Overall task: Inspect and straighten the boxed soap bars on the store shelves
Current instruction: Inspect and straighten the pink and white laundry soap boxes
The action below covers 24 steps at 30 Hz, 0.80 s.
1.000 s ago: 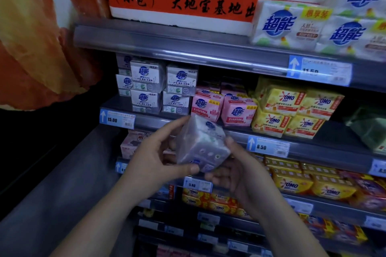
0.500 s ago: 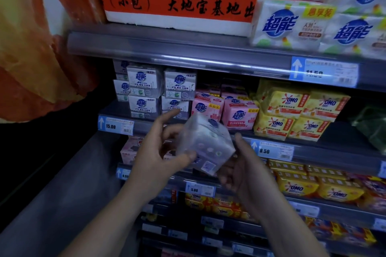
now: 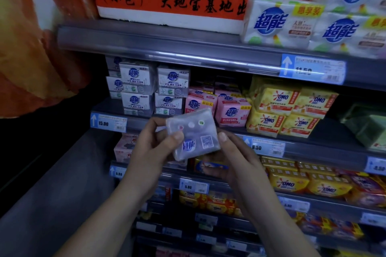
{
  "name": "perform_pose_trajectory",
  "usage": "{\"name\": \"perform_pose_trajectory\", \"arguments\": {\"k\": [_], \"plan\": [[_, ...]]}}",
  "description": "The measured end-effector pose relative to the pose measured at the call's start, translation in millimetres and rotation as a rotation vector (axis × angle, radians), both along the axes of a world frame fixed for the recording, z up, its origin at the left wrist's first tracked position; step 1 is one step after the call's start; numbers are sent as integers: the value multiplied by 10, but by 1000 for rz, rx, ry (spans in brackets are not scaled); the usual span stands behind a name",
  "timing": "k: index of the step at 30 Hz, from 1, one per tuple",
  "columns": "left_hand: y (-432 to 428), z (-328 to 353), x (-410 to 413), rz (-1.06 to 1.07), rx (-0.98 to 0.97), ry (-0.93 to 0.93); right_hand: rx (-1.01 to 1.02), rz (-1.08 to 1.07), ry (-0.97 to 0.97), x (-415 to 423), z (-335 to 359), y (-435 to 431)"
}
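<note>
Reference: the 15.00 price label [image 3: 108, 122], fixed to the front edge of a shelf [image 3: 136, 125].

1. Above and just right of the label, white soap boxes [image 3: 154, 89] stand on this shelf, stacked two high.
2. Right of the label and slightly lower, the left hand [image 3: 150, 152] grips the held soap box [image 3: 193, 133]. The thumb presses on the front face. The other fingers curl behind the left edge.
3. The held soap box is in the air in front of the shelves, tilted, with its printed face toward the camera.
4. Farther right of the label, the right hand [image 3: 236, 162] grips the same box. The thumb presses on the right edge and the fingers curl beneath.
5. Farther right again, pink packs [image 3: 231, 110] and then yellow OMO packs [image 3: 290, 110] sit on the shelf.
</note>
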<state>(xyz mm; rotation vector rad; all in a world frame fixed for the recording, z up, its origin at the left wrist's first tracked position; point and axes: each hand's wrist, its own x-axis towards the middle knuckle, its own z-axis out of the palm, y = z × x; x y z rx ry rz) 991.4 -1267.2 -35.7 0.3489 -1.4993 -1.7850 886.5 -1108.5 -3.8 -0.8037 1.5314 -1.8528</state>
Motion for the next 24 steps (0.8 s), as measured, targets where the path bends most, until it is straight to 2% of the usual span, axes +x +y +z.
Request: {"name": "perform_pose_trajectory", "arguments": {"k": [5,10,16,19,21,24], "plan": [[-1,140,50,52,68,-123,81,11,64,-5,-11,-13],[-25,162,176,70,47,-85,78,72,58,17,10,-41],[-226,130,411,21,-293,-3,28,126,-21,51,107,-171],[-360,117,501,-48,-337,33,2,111,-51,89,82,-298],[-440,91,567,-38,-379,-9,-26,94,-54,129,48,-390],[-522,15,659,86,-481,-110,-62,43,-27,225,9,-553]]}}
